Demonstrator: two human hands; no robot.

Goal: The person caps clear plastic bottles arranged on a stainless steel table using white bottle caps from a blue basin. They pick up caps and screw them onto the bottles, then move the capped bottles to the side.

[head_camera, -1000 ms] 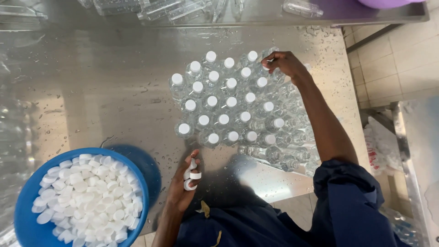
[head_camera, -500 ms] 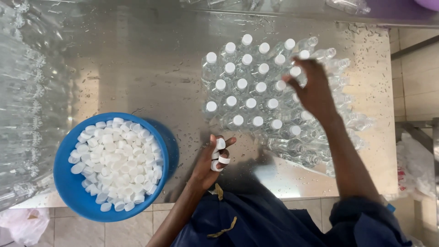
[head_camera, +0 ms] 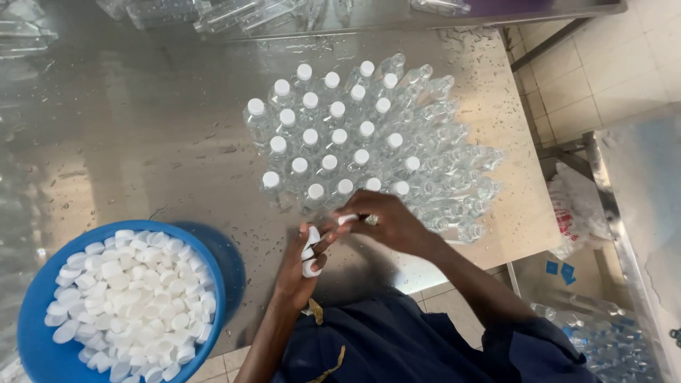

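Note:
A cluster of clear plastic bottles (head_camera: 369, 145) stands on the wet steel table (head_camera: 142, 135); those on the left side wear white caps, those on the right are uncapped. My left hand (head_camera: 301, 266) is near the table's front edge and grips a few white caps (head_camera: 310, 252). My right hand (head_camera: 386, 223) has come back beside it, just in front of the bottles, and pinches one white cap (head_camera: 347, 219) between its fingertips. A blue bowl (head_camera: 213, 262) full of white caps sits at the front left.
More clear bottles lie along the table's back edge (head_camera: 213, 10) and at the far left. Right of the table is tiled floor, a white plastic bag (head_camera: 574, 213) and a second steel surface. A crate of bottles (head_camera: 603, 340) sits low at the right.
My right hand has drawn back from the far bottles to my left hand at the front and now pinches a cap. The view has shifted.

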